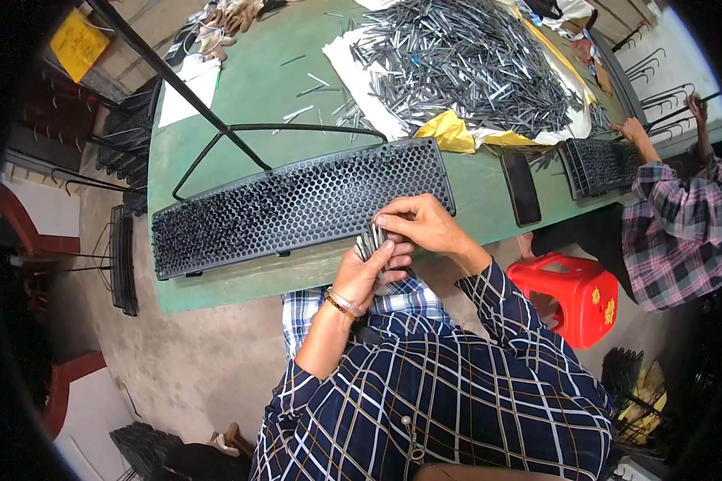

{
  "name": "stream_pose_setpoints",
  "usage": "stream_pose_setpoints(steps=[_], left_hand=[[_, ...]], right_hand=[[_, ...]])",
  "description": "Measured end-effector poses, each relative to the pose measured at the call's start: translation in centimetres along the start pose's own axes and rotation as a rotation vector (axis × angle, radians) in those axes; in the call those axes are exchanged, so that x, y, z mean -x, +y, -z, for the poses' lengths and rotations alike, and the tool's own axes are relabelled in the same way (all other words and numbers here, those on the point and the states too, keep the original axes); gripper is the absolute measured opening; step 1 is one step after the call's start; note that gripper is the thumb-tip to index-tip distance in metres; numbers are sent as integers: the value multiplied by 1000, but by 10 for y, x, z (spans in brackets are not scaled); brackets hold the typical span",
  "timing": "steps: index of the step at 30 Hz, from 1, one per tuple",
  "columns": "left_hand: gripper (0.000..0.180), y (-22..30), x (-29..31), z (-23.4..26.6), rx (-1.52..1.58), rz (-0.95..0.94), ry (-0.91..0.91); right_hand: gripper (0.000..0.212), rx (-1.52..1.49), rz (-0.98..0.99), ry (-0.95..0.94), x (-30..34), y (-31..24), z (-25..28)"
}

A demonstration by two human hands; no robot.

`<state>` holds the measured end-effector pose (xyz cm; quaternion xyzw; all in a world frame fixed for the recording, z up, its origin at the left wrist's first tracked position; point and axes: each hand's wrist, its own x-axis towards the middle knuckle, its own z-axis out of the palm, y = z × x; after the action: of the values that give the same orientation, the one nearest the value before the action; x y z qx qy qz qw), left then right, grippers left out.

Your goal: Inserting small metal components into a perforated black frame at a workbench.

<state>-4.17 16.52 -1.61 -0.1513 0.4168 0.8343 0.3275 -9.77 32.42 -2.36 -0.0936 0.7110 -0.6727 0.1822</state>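
Note:
My left hand [359,275] is closed around a bunch of short, thin metal rods [367,245], their ends sticking up past the fingers. My right hand [431,228] pinches at the top of this bunch; whether one rod is between its fingertips is too small to tell. Both hands are just in front of a long black perforated panel [329,196], tilted on the table edge. Dark pieces stand densely in the holes at its left part, while the holes toward the middle and right look bare.
A large heap of loose rods [473,72] lies on white and yellow sheeting on the green table [257,88]. A black frame [192,96] rises behind the panel. A phone [521,188], a red stool [565,297] and a co-worker's hand [635,136] by another panel [602,167] are at right.

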Motion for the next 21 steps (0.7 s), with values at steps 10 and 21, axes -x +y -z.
stream_pose_setpoints(steps=[10, 21], left_hand=[[29, -3, -12, 5, 4, -36, 62], [28, -8, -21, 3, 78, 86, 82]], right_hand=[[19, -26, -18, 181, -2, -18, 21], [13, 710, 634, 600, -47, -12, 60]])
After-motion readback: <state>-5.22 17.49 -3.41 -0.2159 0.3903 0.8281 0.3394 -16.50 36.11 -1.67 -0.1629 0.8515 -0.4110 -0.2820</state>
